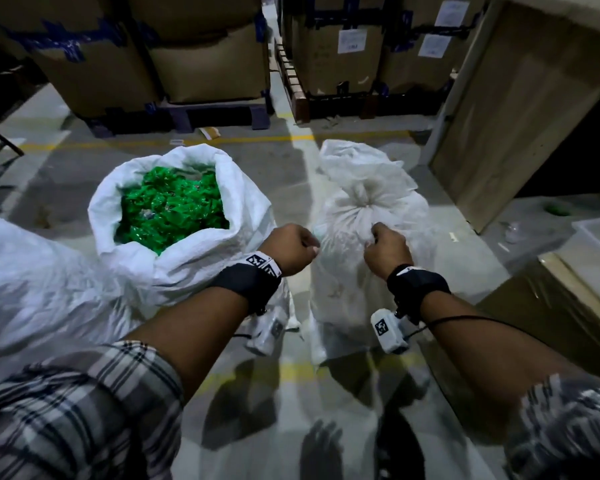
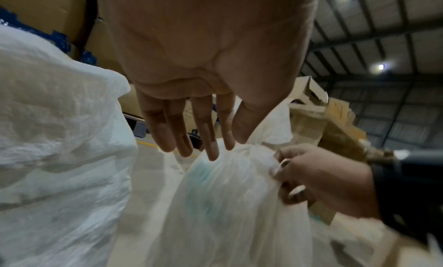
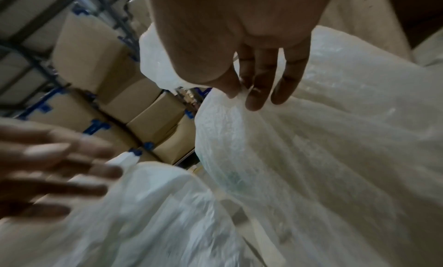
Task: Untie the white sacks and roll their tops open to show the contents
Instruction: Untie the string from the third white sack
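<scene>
Your right hand [image 1: 388,250] pinches the gathered cloth of the tied sack [image 1: 368,237] on the floor just below its knot [image 1: 365,195]. Your left hand [image 1: 293,249], fingers relaxed and empty, hovers beside it. The opened sack [image 1: 187,258] of green scraps [image 1: 170,206] stands on the left.

tied white sack [image 1: 368,216] stands upright, neck knotted; beside it open white sack [image 1: 187,265], top rolled down, shows green scraps [image 1: 170,206]

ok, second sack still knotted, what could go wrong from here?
1. The right hand pinches thin fabric just below the knot of the tied sack; pulling there could tighten it or tear the fabric.
2. The left hand holds nothing, so the sack may tip against the open sack of green pieces.
</scene>
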